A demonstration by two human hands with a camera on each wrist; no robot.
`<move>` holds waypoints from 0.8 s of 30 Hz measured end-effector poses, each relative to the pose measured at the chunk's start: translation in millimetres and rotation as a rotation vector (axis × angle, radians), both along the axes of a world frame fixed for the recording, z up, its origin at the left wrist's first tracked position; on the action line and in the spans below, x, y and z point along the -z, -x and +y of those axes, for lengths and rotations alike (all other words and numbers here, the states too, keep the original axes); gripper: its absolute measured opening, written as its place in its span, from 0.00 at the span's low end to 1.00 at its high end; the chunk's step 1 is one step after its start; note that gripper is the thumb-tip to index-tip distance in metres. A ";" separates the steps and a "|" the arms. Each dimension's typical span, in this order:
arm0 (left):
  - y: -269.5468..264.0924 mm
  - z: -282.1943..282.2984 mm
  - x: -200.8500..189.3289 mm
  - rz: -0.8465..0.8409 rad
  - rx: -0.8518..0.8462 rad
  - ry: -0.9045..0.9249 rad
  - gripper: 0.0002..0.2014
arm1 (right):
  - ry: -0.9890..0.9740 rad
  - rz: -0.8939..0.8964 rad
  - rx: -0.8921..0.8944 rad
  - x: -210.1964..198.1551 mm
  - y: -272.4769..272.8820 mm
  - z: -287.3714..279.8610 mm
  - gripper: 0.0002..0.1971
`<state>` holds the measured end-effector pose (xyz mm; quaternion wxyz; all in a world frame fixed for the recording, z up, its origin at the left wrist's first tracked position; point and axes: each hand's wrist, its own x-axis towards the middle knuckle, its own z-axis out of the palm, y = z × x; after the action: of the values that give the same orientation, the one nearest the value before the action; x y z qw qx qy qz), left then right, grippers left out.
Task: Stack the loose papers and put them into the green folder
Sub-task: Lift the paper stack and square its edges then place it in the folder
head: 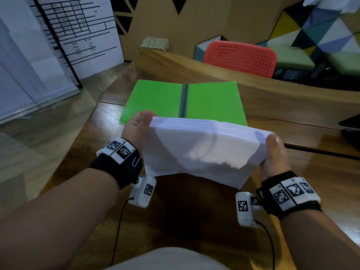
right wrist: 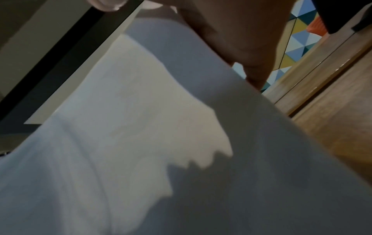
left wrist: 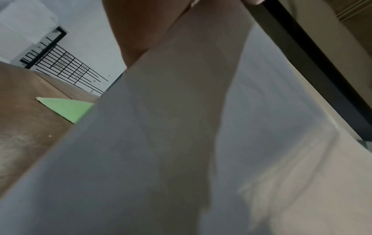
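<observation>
Head view, green folder [head: 212, 100] open, bare inside, both hands gripping paper stack [head: 200, 151]

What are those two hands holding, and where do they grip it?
A thick stack of white papers, gripped at its two side edges: the left hand on the left edge, the right hand on the right edge.

place: office or meeting room | cues: long wooden bench [head: 194, 75]; red perforated chair [head: 241, 57]; whiteboard with ruled table [head: 78, 32]; geometric coloured wall panels [head: 319, 30]
</observation>
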<state>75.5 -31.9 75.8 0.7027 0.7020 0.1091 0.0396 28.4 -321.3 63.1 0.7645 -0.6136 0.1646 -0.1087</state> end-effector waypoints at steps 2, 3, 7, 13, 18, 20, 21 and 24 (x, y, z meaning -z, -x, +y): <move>7.5 2.3 6.4 -0.025 0.137 0.067 0.41 | -0.004 0.005 -0.058 8.8 4.0 -2.4 0.46; 10.0 2.9 9.8 -0.028 0.168 0.058 0.41 | 0.027 0.009 -0.054 14.1 5.1 -2.6 0.38; 13.6 -3.9 3.1 -0.082 0.094 -0.096 0.23 | 0.097 -0.009 0.042 6.4 8.5 9.6 0.15; 16.2 1.1 0.2 -0.024 0.113 -0.016 0.18 | 0.072 -0.020 0.042 2.2 16.4 6.2 0.14; 20.9 0.7 9.2 0.095 0.205 -0.188 0.15 | 0.048 0.058 0.010 15.8 25.7 8.3 0.26; 20.1 -0.2 6.4 0.113 0.200 -0.200 0.15 | 0.046 0.059 0.020 16.7 26.1 8.4 0.16; 20.7 -2.0 4.1 0.122 0.198 -0.187 0.14 | 0.048 0.059 0.035 15.7 26.2 9.4 0.15; 20.2 -4.3 3.3 0.139 0.193 -0.180 0.13 | 0.036 0.060 0.061 15.6 25.8 12.3 0.16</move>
<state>55.3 -36.2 72.5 0.6282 0.7704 0.0855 -0.0671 2.6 -308.9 47.5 0.7446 -0.6248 0.2040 -0.1165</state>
